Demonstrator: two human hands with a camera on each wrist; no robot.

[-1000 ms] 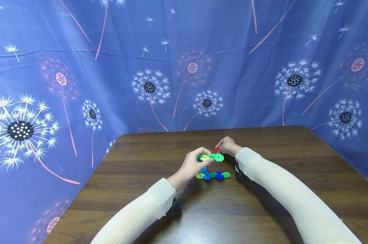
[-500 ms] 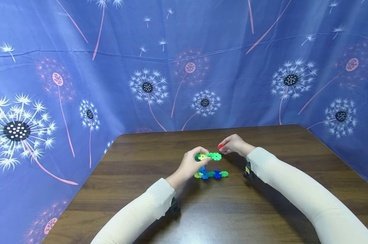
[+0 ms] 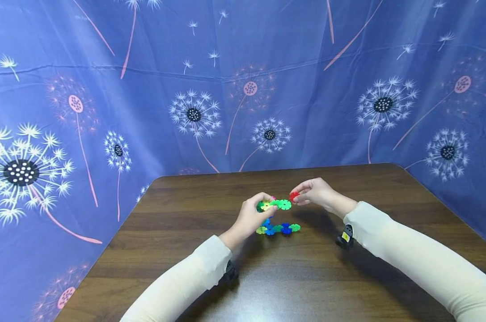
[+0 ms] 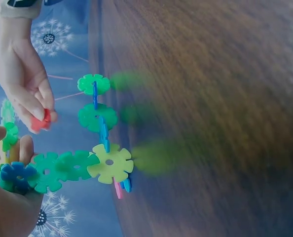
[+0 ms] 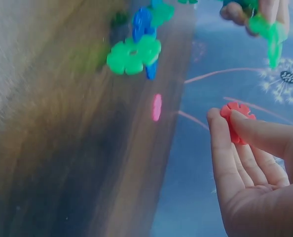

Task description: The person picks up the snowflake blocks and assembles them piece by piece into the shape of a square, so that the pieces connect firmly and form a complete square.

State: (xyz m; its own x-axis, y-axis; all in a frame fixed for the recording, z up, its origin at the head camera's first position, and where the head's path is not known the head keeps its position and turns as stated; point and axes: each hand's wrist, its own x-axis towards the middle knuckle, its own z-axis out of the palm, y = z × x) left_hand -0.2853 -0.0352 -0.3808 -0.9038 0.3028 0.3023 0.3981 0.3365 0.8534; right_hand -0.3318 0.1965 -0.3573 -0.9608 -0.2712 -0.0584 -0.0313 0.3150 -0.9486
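Note:
My left hand (image 3: 248, 217) grips the upper row of a structure built from interlocking flower-shaped discs. A green disc (image 3: 284, 204) forms this row's right end, beyond the fingers. Below, the lower row (image 3: 286, 228) of blue and green discs stands at the table. In the left wrist view, a column of green discs (image 4: 47, 172) and a yellow-green disc (image 4: 118, 170) link the held part to the lower row. My right hand (image 3: 321, 196) pinches a loose red flower disc (image 5: 240, 111) between thumb and index finger, just right of the upper row and apart from it.
The brown wooden table (image 3: 154, 268) spreads around the structure. Behind its far edge hangs a blue dandelion-print cloth (image 3: 323, 112). A pink disc (image 5: 157, 107) shows near the lower row in the right wrist view. Each wrist carries a dark camera (image 3: 346, 237).
My right hand has drawn back to the right and turned, bringing the red disc further into view. The left hand keeps its grip on the upper row, almost still.

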